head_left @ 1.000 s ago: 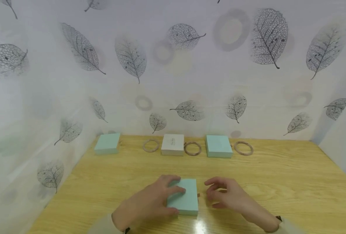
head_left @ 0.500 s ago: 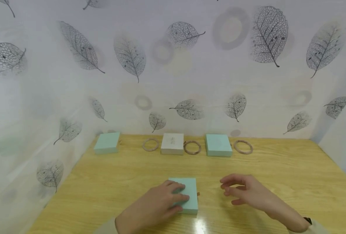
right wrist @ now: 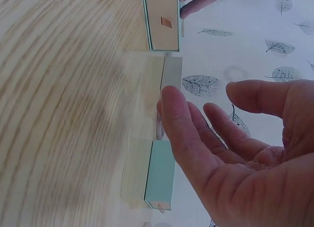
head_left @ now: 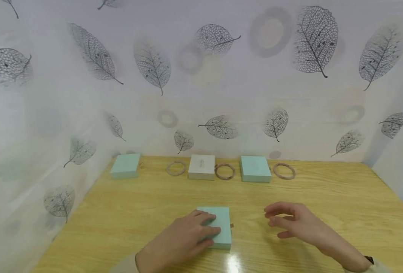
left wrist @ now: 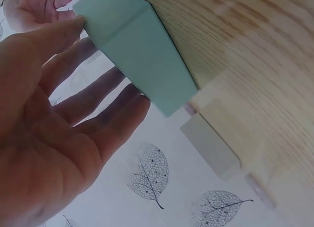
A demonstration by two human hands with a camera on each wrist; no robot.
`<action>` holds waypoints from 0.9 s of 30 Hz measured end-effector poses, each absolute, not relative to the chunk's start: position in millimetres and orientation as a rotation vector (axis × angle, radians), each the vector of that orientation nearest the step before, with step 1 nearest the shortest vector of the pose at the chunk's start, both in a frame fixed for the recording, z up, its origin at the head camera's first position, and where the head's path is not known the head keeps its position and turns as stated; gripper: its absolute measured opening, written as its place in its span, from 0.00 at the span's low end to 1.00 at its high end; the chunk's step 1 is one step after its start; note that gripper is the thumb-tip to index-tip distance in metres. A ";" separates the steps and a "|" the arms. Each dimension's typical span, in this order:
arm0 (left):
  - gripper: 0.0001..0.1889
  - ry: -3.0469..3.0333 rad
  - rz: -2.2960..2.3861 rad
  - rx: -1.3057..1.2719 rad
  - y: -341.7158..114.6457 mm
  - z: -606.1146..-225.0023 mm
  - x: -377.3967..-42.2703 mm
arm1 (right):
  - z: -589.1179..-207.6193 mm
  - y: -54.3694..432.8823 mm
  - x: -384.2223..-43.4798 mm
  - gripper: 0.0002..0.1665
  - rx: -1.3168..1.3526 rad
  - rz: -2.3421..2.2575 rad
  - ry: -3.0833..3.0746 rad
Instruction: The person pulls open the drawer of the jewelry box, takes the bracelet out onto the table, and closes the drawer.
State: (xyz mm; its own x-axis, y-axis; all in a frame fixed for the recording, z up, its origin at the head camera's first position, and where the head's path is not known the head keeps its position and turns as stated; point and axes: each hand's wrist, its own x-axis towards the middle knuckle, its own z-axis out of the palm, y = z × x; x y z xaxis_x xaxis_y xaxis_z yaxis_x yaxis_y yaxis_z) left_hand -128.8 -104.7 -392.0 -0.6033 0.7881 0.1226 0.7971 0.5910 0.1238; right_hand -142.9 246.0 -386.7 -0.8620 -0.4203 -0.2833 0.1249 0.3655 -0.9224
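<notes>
A flat mint-green box (head_left: 223, 218) lies on the table in front of me, under my left hand (head_left: 182, 237). Extended left fingers rest across its top, and the thumb is near its front edge. An orange-brown tab (head_left: 232, 225) sticks out of the box's right side; the right wrist view shows this tab (right wrist: 167, 22) on a pale end face. My right hand (head_left: 300, 223) hovers to the right of the box, apart from it. Its fingers are loosely bent and hold nothing.
Along the back stand a mint box (head_left: 125, 165) at left, a white box (head_left: 201, 167) in the middle and another mint box (head_left: 255, 169). Three ring-shaped bangles (head_left: 285, 178) lie beside them. A leaf-patterned curtain (head_left: 188, 76) hangs behind the wooden table (head_left: 341, 197).
My right hand has drawn away from the box to the right. The left fingers have shifted from its far edge onto its top, while the box has stayed in place.
</notes>
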 end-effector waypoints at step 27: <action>0.14 -2.849 -0.173 -0.956 -119.6 -389.3 -147.4 | -392.2 253.1 -141.3 0.29 -0.262 -1.511 2.189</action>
